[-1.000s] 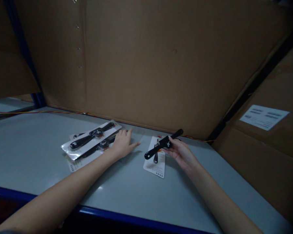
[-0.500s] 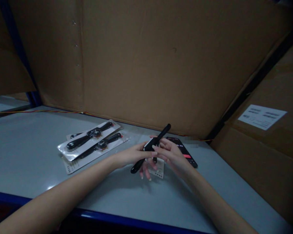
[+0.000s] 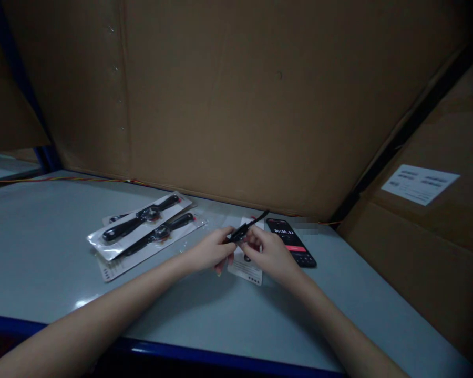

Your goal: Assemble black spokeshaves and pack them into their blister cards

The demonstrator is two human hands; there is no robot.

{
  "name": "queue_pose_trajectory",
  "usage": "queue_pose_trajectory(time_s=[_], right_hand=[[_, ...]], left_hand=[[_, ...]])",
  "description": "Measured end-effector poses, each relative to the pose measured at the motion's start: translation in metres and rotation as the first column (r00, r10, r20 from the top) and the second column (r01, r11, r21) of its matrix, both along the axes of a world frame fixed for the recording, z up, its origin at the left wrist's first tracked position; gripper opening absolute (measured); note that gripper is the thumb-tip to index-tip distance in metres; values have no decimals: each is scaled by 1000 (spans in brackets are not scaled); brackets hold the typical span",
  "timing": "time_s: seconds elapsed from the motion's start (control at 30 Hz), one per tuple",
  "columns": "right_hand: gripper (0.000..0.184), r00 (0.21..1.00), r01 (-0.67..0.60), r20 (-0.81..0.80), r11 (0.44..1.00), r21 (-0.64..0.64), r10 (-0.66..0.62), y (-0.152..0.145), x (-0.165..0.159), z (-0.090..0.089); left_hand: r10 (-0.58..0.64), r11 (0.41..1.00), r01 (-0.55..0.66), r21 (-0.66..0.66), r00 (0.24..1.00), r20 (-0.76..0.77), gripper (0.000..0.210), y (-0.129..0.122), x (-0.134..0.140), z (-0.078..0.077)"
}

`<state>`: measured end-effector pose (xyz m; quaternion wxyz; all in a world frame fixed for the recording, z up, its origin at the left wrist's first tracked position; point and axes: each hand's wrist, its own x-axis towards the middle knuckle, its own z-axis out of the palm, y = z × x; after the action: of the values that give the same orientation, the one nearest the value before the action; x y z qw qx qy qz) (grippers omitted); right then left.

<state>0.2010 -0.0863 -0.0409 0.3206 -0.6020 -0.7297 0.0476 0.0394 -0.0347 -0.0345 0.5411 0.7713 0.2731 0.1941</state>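
Left fingers (image 3: 225, 250) and right fingers (image 3: 253, 252) pinch tight on the black tool (image 3: 242, 230), card (image 3: 246, 274) beneath them, phone (image 3: 297, 248) just right!

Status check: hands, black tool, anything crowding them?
Left hand and right hand gripping black tool. Tool held over printed card. Phone close by right hand; packaged tools lie farther left.

Table (image 3: 205, 320): pale grey top, blue front edge (image 3: 205, 358). On it lie: left, overlapping white-carded packs (image 3: 109, 269) of black tools (image 3: 122, 229) in clear plastic; centre, one white printed card (image 3: 246, 274), partly hidden; right, black phone (image 3: 291, 241), screen lit, reading 00:00:02; along rear edge, red-and-yellow cable (image 3: 71, 179).
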Motion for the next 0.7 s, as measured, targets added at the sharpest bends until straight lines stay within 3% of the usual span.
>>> queue_pose_trajectory(time_s=[0.1, 0.23, 0.3, 0.37, 0.43, 0.5, 0.6, 0.7], right_hand=[[5, 997, 20, 75, 999, 40, -23, -2, -3, 1], [11, 964, -5, 259, 978, 208, -50, -6, -4, 7], [9, 966, 6, 244, 953, 304, -84, -7, -2, 10], [8, 985, 81, 117, 935, 345, -128, -7, 1, 11], [14, 991, 128, -9, 948, 290, -131, -6, 4, 10], [17, 992, 98, -99, 979, 180, -81, -5, 4, 8], [25, 968, -32, -249, 999, 22, 37, -3, 1, 5], [32, 922, -179, -358, 982, -58, 147, -3, -2, 5]], left_hand=[[-19, 999, 19, 41, 1000, -9, 24, -4, 1, -4], [-39, 999, 38, -25, 999, -28, 21, -3, 1, -5], [-27, 996, 26, -82, 999, -18, 18, 0, 1, -4], [-2, 990, 1, -142, 1000, -4, 15, 2, 2, -3], [30, 981, -28, -194, 999, 12, 13, 3, 2, -2], [63, 972, -55, -228, 998, 30, 10, 3, 3, 0], [102, 968, -86, -235, 993, 55, 9, 2, 3, 3], [124, 967, -105, -231, 990, 69, 13, 1, 2, 6]])
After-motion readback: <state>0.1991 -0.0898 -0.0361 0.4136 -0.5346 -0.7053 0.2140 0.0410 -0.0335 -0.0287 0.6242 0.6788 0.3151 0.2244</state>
